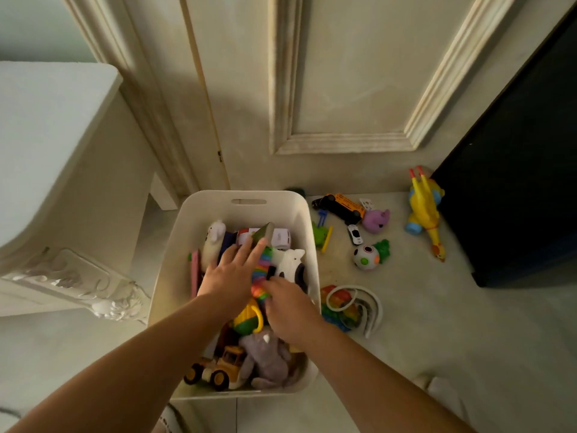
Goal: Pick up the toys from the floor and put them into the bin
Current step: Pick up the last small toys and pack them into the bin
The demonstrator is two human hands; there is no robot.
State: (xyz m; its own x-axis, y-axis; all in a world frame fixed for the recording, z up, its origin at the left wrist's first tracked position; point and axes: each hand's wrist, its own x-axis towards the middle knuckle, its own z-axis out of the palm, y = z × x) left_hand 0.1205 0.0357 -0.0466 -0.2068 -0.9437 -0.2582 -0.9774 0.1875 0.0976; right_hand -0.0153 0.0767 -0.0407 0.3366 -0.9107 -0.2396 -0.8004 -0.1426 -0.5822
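Left hand (231, 275) lay flat, fingers spread, over toys (265, 360) in the bin (249, 195); right hand (290, 307) curled round a rainbow toy (259, 272) inside. Bus (342, 207), ball (365, 257) and chicken (424, 215) lay on the floor (437, 323) right of it.

Setting: a room in a home. Indicators: a cream panelled door (343, 89) with raised moulding; a white furniture piece (62, 157) with carved scrollwork; a white bin (215, 203) filled with toys; a rubber chicken (424, 214) and a toy bus (343, 207) lying on the pale floor (437, 332).
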